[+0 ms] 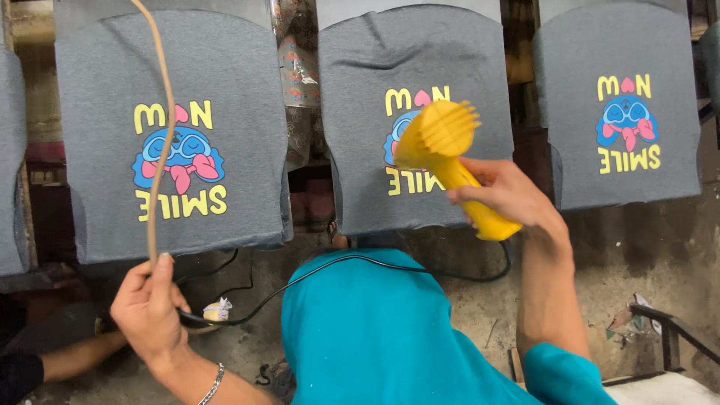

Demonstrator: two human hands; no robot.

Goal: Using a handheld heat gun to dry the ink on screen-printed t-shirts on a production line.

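Observation:
My right hand (pixel 506 196) grips the handle of a yellow heat gun (pixel 444 154), whose nozzle end points at the printed design on the middle grey fabric panel (pixel 416 75). My left hand (pixel 150 304) is closed on a tan hose (pixel 159 135) that rises up across the left grey fabric panel (pixel 97 90), and the gun's black cord (pixel 330 264) also runs through that hand. Each panel carries a blue and pink cartoon print with yellow letters. A third printed panel (pixel 619 45) sits to the right.
My teal shirt (pixel 375 337) fills the lower middle. Another person's arm (pixel 71 358) lies at the lower left on the dirty concrete floor (pixel 637 255). A black metal frame (pixel 675 330) stands at lower right, and a crumpled scrap (pixel 217 308) lies near my left hand.

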